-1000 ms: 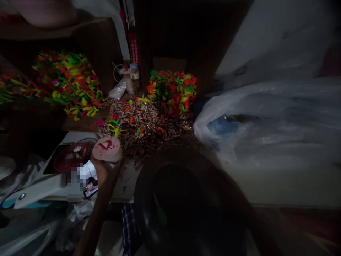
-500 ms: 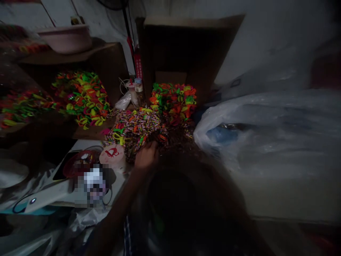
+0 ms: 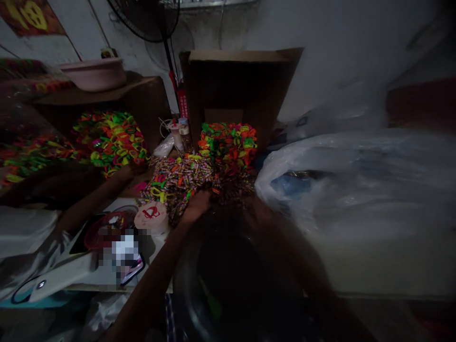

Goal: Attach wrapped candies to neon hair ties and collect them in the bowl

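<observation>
Room: cardboard box [image 3: 242, 80] behind heap of wrapped sweets [image 3: 178, 180].
Your left hand [image 3: 197, 206]: fingers together, pressed into heap.
Your right hand [image 3: 249, 204]: too dark to tell.
Left: large heap.

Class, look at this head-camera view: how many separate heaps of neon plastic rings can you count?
3: one at the far left, one left of centre, and one in front of the cardboard box. Others may be hidden in the dark areas.

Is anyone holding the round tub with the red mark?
No, the tub stands on the white surface; the nearest hand is in the colourful pile.
</observation>
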Demonstrator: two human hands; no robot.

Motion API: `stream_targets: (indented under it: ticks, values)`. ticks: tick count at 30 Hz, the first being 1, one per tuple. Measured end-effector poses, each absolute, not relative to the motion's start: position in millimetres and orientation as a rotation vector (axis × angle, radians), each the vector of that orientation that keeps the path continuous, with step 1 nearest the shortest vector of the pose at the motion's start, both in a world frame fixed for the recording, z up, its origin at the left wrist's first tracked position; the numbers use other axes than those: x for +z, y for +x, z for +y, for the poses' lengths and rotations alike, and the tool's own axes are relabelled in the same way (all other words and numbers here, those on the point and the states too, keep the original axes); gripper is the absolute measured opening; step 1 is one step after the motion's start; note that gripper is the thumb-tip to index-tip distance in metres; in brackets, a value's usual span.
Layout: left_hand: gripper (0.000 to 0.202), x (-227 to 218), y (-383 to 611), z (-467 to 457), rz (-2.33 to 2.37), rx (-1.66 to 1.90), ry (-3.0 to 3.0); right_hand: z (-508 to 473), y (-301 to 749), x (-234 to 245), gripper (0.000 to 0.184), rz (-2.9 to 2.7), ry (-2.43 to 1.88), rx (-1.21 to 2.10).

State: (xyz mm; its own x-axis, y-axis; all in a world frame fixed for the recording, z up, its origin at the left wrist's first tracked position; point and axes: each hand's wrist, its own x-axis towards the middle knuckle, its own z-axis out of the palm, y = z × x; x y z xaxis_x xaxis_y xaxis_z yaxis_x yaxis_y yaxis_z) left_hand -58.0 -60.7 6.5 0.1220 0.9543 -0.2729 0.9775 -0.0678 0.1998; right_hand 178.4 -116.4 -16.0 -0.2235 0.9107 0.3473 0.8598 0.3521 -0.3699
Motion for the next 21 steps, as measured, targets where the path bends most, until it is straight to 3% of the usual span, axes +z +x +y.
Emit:
stream_targets:
  ticks: [3, 10, 13, 18, 21]
  values:
    - [0.03, 3, -53, -54, 1.877, -0.088, 2.081, -69, 131, 2, 0.033, -2.264, -1.432, 0.236]
    - [0.029, 1, -54, -42, 1.96, 0.017, 2.102, -1, 71, -1, 0.026, -2.463, -1.697, 0.45]
    - [0.028, -2, -61, -37, 1.978, 0.108, 2.088, 1, 75, -6, 0.026, -2.328, -1.743, 0.461]
    - [0.03, 3, -57, -23, 2.039, 0.332, 2.045, -8, 96, -15, 0.026, -1.834, -1.491, 0.851]
    - [0.033, 7, -42, -18, 1.997, 0.757, 2.011, -13, 105, -25, 0.028, -1.688, -1.316, 0.943]
